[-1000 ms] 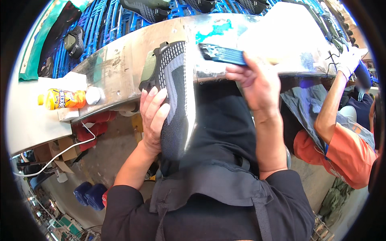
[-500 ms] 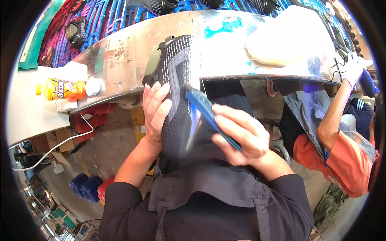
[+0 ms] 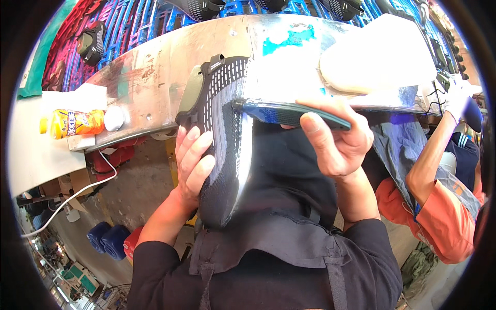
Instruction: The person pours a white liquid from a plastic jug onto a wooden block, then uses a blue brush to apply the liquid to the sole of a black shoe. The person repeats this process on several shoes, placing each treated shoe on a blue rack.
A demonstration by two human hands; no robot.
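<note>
A dark grey and black knit shoe point(image 3: 221, 144) with rows of white dashes lies lengthwise before me, its rounded end toward my body. An olive-green part point(image 3: 192, 92) shows at its far end. My left hand point(image 3: 190, 163) grips the shoe from its left side, fingers against the upper. In my right hand point(image 3: 341, 137) is a blue-handled brush point(image 3: 289, 111), held nearly level between thumb and fingers. The brush's tip meets the right side of the shoe. Glare hides detail along that pale edge.
A workbench point(image 3: 150, 88) curves across the far side, with a pale rounded block point(image 3: 374, 59) on it. An orange bottle point(image 3: 77, 124) stands at left. Beyond, blue racks point(image 3: 155, 23) carry more shoes. At right a co-worker's gloved hand point(image 3: 455, 98) is near dark footwear.
The brush has swung from a steep slant to nearly level, and its tip has moved slightly farther up the shoe's side. My right hand has shifted right and away from my body.
</note>
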